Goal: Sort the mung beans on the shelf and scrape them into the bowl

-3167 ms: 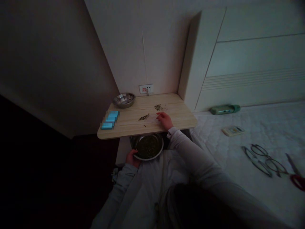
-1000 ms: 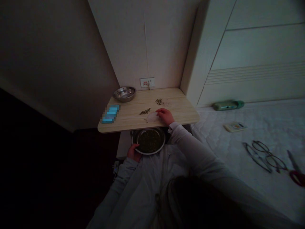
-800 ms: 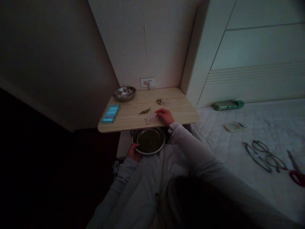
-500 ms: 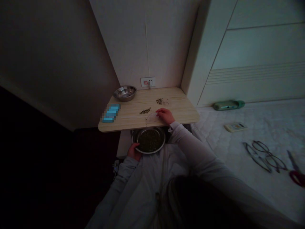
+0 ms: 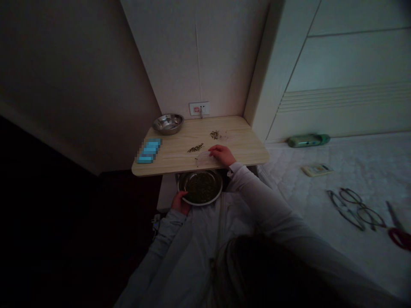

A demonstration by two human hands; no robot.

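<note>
My left hand [image 5: 181, 203] is closed on the near left rim of a round metal basin [image 5: 219, 193], thumb over the edge. Dark green bits [image 5: 202, 186] lie inside it, just below the table's front edge. Above the table, my right hand [image 5: 223, 156] pinches a thin clear plastic piece [image 5: 205, 159]; its exact kind is hard to make out. A few dark bits lie by its left end. Just behind it is a small heap of greenish seeds or grains [image 5: 195, 148], and farther back a second, looser heap [image 5: 214, 134].
On the wooden table [image 5: 173, 156] stand a steel bowl [image 5: 168, 124] and a phone with a blurred blue screen [image 5: 149, 150]. The bed at right holds a green bottle [image 5: 308, 140], a pale small device [image 5: 317, 170], glasses [image 5: 362, 209] and red-handled scissors [image 5: 400, 237].
The clear plastic piece has shifted slightly left, and its left end now sits by a few dark bits. My left hand keeps its place on the basin.
</note>
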